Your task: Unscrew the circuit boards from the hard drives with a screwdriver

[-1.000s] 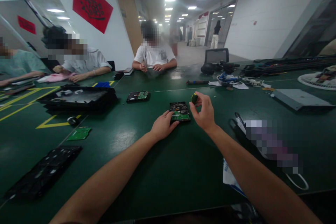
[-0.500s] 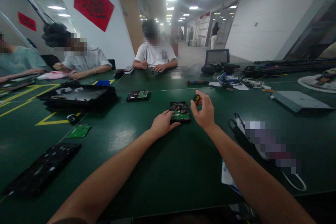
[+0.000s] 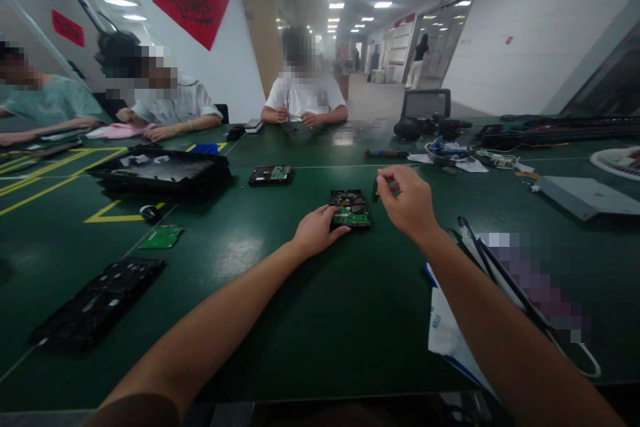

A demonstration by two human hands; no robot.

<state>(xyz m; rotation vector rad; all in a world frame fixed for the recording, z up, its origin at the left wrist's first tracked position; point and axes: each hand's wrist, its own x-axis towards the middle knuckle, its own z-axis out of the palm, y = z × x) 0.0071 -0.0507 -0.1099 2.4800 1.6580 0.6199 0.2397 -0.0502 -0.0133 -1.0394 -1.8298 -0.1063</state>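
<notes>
A hard drive (image 3: pixel 350 203) with a green circuit board on its near half lies flat on the table. My left hand (image 3: pixel 316 230) grips it by the left side, fingers over the edge and thumb along the near edge. To its right, my right hand (image 3: pixel 407 200) is closed around the dark handle of a small screwdriver (image 3: pixel 375 191). The screwdriver points down just beside the drive's right edge; whether its tip touches anything is too small to see.
Another hard drive (image 3: pixel 271 175) lies farther back. Left of it are a black tray (image 3: pixel 165 180), a loose green circuit board (image 3: pixel 161 237) and a black plastic frame (image 3: pixel 100 303). To the right lie a grey metal box (image 3: pixel 587 197) and a white-blue packet (image 3: pixel 450 327). Co-workers sit across the table.
My right hand has turned over, so the screwdriver now points downward close to the drive. My left hand keeps its hold. The whole view has shifted slightly.
</notes>
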